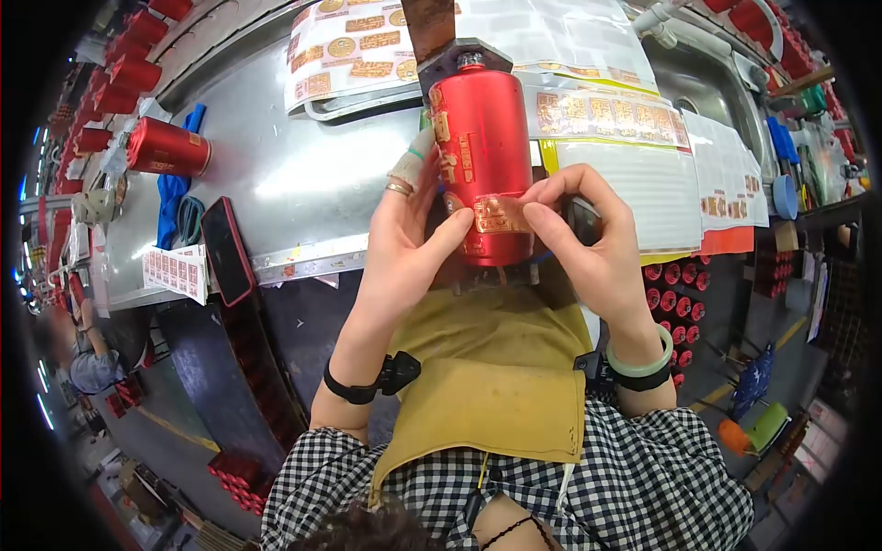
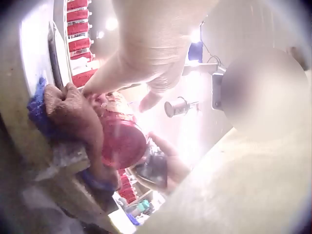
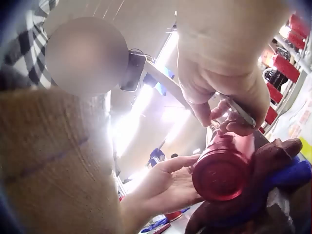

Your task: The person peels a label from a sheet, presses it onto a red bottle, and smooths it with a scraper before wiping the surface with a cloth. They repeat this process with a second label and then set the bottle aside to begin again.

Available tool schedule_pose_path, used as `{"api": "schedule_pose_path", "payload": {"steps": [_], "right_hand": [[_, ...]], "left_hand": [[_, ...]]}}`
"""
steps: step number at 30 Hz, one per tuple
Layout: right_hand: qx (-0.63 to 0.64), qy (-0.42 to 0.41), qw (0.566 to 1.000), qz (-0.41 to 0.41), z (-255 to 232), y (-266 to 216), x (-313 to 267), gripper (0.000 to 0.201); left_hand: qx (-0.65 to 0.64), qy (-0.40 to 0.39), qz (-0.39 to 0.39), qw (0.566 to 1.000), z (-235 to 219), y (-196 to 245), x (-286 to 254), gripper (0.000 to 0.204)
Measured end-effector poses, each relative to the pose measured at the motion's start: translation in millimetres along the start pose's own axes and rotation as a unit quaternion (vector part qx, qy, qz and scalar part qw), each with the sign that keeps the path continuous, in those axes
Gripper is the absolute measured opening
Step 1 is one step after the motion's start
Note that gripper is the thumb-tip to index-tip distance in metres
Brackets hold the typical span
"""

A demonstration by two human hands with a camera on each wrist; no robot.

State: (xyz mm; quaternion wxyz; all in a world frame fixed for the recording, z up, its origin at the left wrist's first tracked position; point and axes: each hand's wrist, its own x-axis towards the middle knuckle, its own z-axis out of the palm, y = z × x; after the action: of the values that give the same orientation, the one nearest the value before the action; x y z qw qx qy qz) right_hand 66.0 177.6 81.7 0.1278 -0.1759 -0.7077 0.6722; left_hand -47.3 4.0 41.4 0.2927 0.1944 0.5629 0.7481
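A red bottle [image 1: 482, 138] with gold lettering lies in a holder, its neck away from the body. The left hand [image 1: 411, 225] rests along its left side, thumb on a gold-printed label near the base, fingers partly hidden behind the bottle. The right hand [image 1: 593, 234] pinches the clear film [image 1: 511, 211] at the label's right end between thumb and index finger. In the left wrist view the bottle's round base [image 2: 124, 144] faces the camera. The right wrist view shows the base [image 3: 222, 175] with the left hand [image 3: 168, 187] beside it.
Label sheets [image 1: 611, 115] cover the bench's right side, near a sink [image 1: 703, 87]. At the left lie a phone [image 1: 228, 251], another red bottle [image 1: 170, 147], a blue cloth [image 1: 173, 197] and a small label strip [image 1: 176, 271]. Red bottles stand below the bench.
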Motion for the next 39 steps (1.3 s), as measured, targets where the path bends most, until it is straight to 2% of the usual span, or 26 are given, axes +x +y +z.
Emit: {"api": "schedule_pose_path", "payload": {"steps": [2,6,12,14,24,39], "right_hand": [[-0.046,0.003,0.999,0.003,0,0,1,0.012],[-0.023,0.008,0.999,0.025,1,-1,3,0.017],[-0.096,-0.005,0.995,0.037,-6,4,5,0.015],[-0.034,-0.017,0.997,0.067,-7,2,5,0.014],[-0.047,-0.004,0.997,0.066,-4,11,6,0.011],[-0.001,-0.005,0.997,0.072,-2,14,6,0.011]], "left_hand": [[-0.013,-0.001,-0.009,1.000,-1,1,2,0.081],[-0.017,0.003,-0.020,1.000,-3,4,2,0.081],[-0.010,0.009,-0.030,0.999,-4,4,2,0.080],[0.004,0.014,-0.028,1.000,-5,3,2,0.078],[-0.026,0.012,-0.015,0.999,-3,0,2,0.078],[-0.050,0.013,-0.019,0.998,0,2,2,0.079]]}}
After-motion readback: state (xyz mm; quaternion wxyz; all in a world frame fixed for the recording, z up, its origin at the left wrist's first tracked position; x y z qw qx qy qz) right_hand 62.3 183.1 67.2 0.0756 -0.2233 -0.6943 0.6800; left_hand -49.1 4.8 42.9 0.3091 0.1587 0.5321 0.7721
